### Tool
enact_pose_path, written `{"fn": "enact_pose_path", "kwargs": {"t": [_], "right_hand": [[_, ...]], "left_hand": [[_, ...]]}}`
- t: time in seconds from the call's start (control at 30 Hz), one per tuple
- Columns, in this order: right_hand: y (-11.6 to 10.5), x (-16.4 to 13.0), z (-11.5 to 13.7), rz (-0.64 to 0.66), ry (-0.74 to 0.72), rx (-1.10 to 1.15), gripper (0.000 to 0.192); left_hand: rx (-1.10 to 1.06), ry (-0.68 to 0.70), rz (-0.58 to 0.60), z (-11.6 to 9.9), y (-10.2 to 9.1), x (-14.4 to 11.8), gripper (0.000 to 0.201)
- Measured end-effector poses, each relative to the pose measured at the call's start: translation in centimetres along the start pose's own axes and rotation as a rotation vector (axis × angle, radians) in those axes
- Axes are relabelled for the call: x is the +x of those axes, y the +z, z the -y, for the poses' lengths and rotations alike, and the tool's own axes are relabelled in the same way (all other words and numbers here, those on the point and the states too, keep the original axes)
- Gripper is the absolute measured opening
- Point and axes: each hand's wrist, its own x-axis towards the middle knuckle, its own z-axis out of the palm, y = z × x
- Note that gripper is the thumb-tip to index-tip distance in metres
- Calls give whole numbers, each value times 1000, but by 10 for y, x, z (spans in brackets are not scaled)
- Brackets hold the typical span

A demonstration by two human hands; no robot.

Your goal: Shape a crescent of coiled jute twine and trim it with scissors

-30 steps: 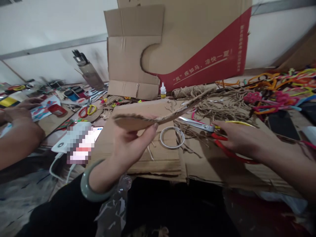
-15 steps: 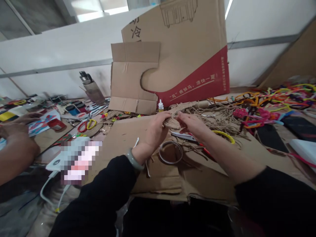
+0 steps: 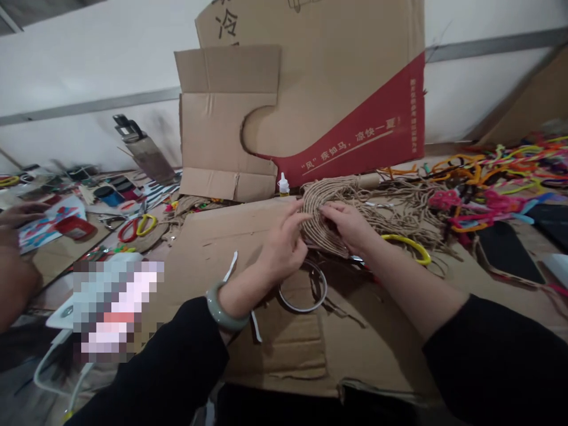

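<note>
A twine-wrapped piece (image 3: 320,214) stands tilted above the cardboard sheet (image 3: 231,236) on the desk, its long axis running up and away from the person, held between both hands. The left hand (image 3: 284,245) pinches its near left edge, fingers closed on the twine rows; the right hand (image 3: 350,225) presses on its face from the right. Both sit equally close. A wire ring (image 3: 303,288) lies just below; loose twine (image 3: 399,204) spreads to the right.
</note>
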Motion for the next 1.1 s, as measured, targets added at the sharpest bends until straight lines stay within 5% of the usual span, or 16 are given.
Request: {"fn": "enact_pose_path", "kwargs": {"t": [0.13,0.27,0.5,1.1], "right_hand": [[-4,-3,-1,54,24,-107,32],[-1,-8,-1,242,29,-192,30],[-1,-11,0,246,-26,-161,43],[3,-18,0,381,7,-469,22]], "left_hand": [[-381,-607,-173,-1,0,6,36],[-834,-979,-42,-6,0,9,42],[-971,-1046,-117,-10,-3,10,36],[-913,-1060,-154,-8,-2,7,32]]}}
